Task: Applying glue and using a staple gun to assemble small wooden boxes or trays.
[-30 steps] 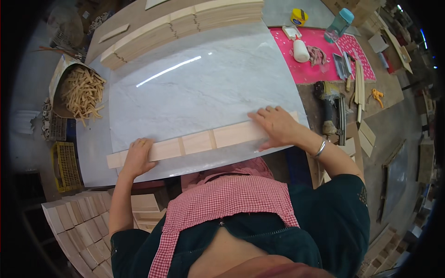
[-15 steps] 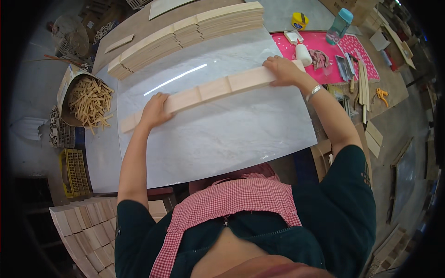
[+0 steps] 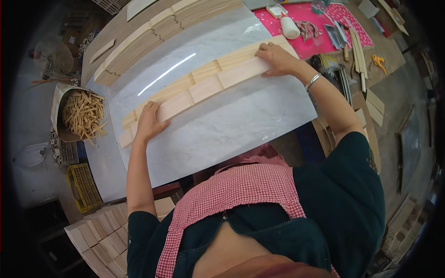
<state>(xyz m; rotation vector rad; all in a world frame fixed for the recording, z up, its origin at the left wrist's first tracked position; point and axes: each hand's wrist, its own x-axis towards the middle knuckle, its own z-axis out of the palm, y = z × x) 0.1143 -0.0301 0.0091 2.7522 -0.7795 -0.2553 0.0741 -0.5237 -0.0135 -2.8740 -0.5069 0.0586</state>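
Note:
Across the white marbled tabletop [image 3: 222, 125] lie two long pale wooden boards, edge to edge and slanting up to the right. The front board [image 3: 206, 90] is pinkish, with narrow grooves across it; the back board [image 3: 204, 72] is yellower and grooved likewise. Near the left end, my left hand [image 3: 150, 123] is closed on the boards, thumb along the front one. Toward the right end, my right hand [image 3: 277, 59] grips them with its fingers over the top. Both palms hide part of the wood.
A stack of grooved boards [image 3: 153, 39] stands at the table's far side. At left is a bag of wood strips [image 3: 83, 111]. A white bottle [image 3: 290, 28] and a rag [image 3: 307, 30] lie on a pink cloth [image 3: 269, 21]; orange-handled pliers [image 3: 378, 62] lie at right.
The wood between my hands showed one broad face before; now a second, yellower board face shows behind it. My view has shifted and turned slightly.

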